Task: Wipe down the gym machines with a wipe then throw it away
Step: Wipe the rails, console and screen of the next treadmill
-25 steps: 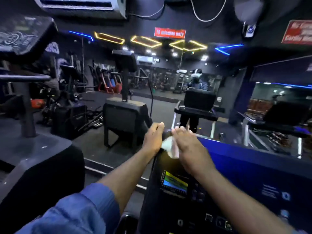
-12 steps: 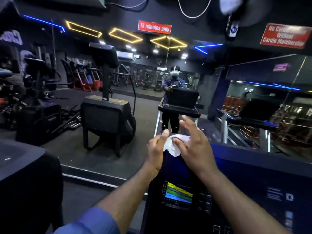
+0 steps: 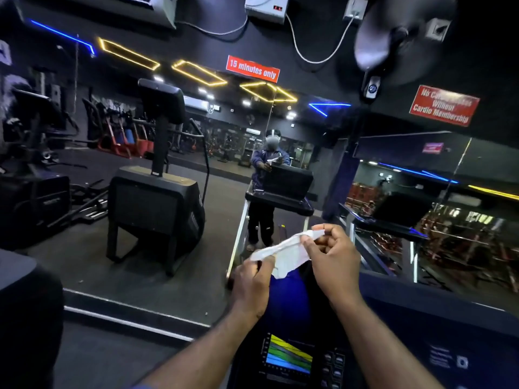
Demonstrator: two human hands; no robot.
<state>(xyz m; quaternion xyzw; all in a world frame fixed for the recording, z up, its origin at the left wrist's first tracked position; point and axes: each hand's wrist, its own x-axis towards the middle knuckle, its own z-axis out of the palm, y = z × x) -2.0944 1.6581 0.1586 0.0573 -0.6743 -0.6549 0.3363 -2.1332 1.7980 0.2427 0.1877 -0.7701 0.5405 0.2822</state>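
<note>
White wipe [image 3: 283, 254], red sign [image 3: 252, 69] — white lettering, console [image 3: 421, 332] seemingly blue-black

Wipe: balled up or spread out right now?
Partly spread: wipe stretched between left hand and right hand, each pinching an end.

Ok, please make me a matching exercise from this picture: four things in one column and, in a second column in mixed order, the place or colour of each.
Column one:
1. wipe
2. console screen
3. "15 minutes only" sign
4. wall fan

Column two:
a. red, with white letters
b. white, pinched between the left hand and the right hand
c. top right of the view, blades blurred
d. shows coloured bands, at the bottom of the view

Pairs: 1-b; 2-d; 3-a; 4-c
</note>
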